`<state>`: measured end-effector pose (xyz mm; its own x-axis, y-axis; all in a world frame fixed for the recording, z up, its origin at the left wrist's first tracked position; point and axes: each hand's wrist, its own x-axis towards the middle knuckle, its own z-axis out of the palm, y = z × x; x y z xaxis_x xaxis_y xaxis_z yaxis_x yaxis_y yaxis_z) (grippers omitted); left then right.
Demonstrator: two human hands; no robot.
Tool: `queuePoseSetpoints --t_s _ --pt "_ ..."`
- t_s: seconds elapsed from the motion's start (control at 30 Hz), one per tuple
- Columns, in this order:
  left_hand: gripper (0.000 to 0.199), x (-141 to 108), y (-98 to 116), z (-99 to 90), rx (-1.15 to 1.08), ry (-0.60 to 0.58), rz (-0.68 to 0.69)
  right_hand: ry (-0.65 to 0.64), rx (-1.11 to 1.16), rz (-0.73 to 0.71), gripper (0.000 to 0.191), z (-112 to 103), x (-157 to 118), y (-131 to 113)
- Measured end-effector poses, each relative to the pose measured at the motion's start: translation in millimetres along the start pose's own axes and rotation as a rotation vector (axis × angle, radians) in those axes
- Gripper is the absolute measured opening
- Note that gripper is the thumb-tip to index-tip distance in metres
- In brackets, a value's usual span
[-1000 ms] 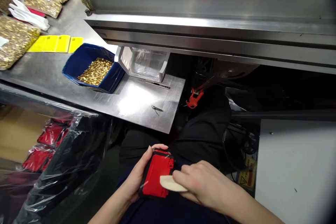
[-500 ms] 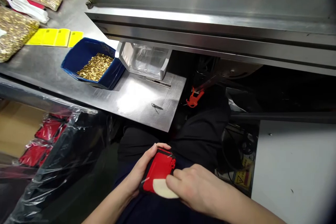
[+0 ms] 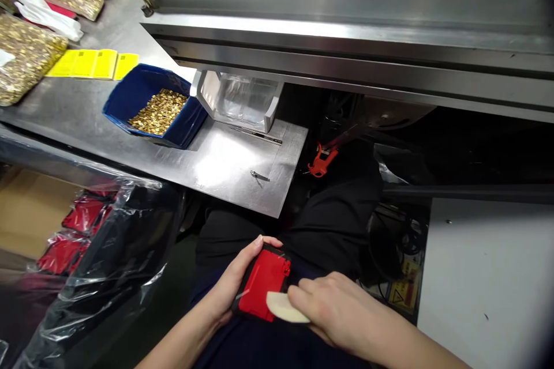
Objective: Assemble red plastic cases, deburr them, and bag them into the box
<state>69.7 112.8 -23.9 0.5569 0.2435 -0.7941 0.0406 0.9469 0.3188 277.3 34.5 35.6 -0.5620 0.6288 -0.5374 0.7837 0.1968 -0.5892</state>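
Observation:
Over my lap, my left hand point(image 3: 236, 277) is wrapped round the left side of a red and black case point(image 3: 264, 279) that looks like a phone case. Its red face is turned up, and the fingertips curl over the top edge. My right hand point(image 3: 329, 305) pinches a cream-coloured, round-edged pad point(image 3: 283, 307), perhaps felt or cloth. The pad's rounded end lies over the lower right part of the red face; whether it presses there I cannot tell. The right fingers hide the rest of the pad.
A metal table point(image 3: 234, 179) holds a blue bin point(image 3: 151, 78) of small gold pieces, a clear-lined grey bin point(image 3: 244, 101), nail clippers point(image 3: 259, 176), yellow labels point(image 3: 95, 63) and bags of gold pieces point(image 3: 28, 49). A conveyor frame point(image 3: 346, 40) spans the far side. Wrapped red items point(image 3: 82, 213) lie left.
My right hand has slid a little to the right with the cream pad, uncovering more of the red face. The left hand keeps its hold on the case.

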Motion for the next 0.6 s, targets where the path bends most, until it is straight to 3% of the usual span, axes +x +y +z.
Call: queuePoseSetpoints --t_s 0.33,0.43,0.6 --pt "0.044 -0.4 -0.8 -0.7 -0.005 0.015 0.006 0.036 0.032 -0.047 0.007 -1.5 7.3 4.6" --pt "0.043 -1.2 -0.6 -0.6 -0.042 0.059 -0.007 0.068 0.084 -0.003 0.004 -2.1 8.1 7.1" --pt "0.041 -3.2 -0.7 -0.7 -0.013 0.037 0.043 0.01 0.153 -0.028 0.01 -0.8 6.3 7.8"
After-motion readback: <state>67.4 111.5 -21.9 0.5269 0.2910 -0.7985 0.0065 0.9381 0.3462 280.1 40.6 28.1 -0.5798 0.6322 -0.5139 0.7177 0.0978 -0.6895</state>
